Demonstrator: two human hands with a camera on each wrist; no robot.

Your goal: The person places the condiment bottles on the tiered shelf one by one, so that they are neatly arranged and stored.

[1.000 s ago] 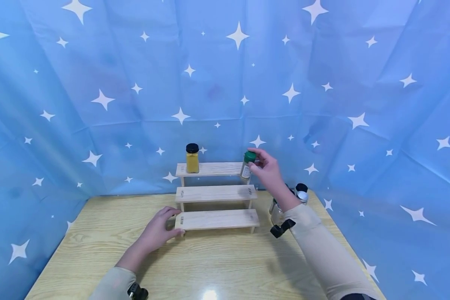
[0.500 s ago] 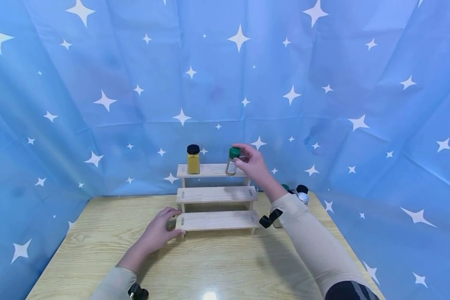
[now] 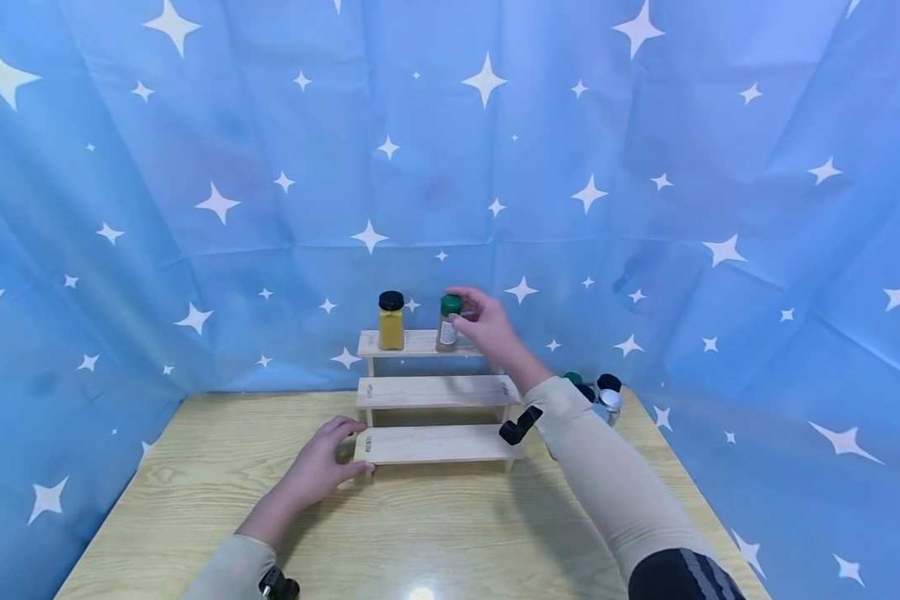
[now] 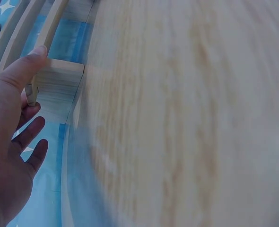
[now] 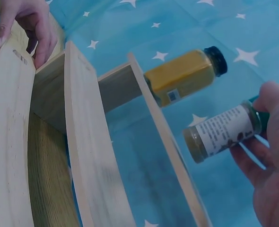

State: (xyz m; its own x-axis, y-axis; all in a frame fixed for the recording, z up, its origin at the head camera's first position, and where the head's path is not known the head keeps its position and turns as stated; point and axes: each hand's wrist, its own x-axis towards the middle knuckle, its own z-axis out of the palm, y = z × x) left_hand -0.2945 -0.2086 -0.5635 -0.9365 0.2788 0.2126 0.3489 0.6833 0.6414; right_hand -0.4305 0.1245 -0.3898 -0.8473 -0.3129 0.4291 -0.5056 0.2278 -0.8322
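The right hand [image 3: 487, 329] pinched the green-lidded spice jar [image 3: 447, 322] by its cap, fingers curled, holding the jar just above the top step of a three-tier wooden rack [image 3: 435, 390], beside a yellow spice jar [image 3: 391, 321] standing there. The left hand [image 3: 318, 467], fingers relaxed, rested against the rack's bottom-left corner on the wooden table [image 3: 420, 533].

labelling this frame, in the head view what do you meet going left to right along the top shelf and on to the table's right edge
yellow spice jar with black lid → green-lidded spice jar → right hand pinching that jar → cluster of small jars at the table's right edge
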